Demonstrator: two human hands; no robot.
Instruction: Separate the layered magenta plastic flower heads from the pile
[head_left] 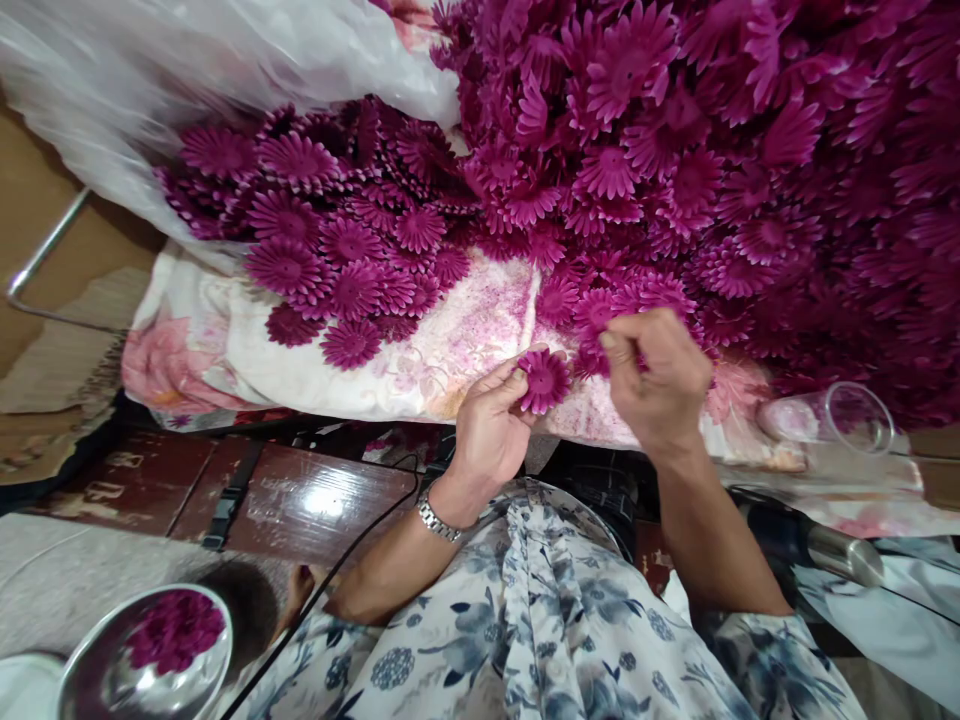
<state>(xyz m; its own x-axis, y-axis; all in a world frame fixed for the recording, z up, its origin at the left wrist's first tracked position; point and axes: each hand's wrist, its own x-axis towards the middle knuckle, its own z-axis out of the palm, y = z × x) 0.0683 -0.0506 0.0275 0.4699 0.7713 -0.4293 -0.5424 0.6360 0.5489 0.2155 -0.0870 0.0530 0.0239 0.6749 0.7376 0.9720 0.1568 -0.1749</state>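
Note:
My left hand [491, 425] is closed on a magenta artificial flower [544, 380], pinching its edge between thumb and fingers, with the round petals facing up. To its right, my right hand [660, 380] hovers with thumb and fingertips pressed together. What those fingertips hold, if anything, I cannot make out against the magenta behind. Just beyond both hands lies a big heap of loose magenta artificial flowers [622, 170]. A smaller group of stacked flowers [352, 240] rests at the left on the floral cloth [480, 330].
White plastic sheeting [225, 70] covers the back left. A clear plastic cup [832, 418] lies on its side at the right, near a dark bottle with a metal end [844, 552]. Low at the left, a metal bowl [221, 640] holds magenta pieces. A black cable [322, 600] crosses beside my left arm.

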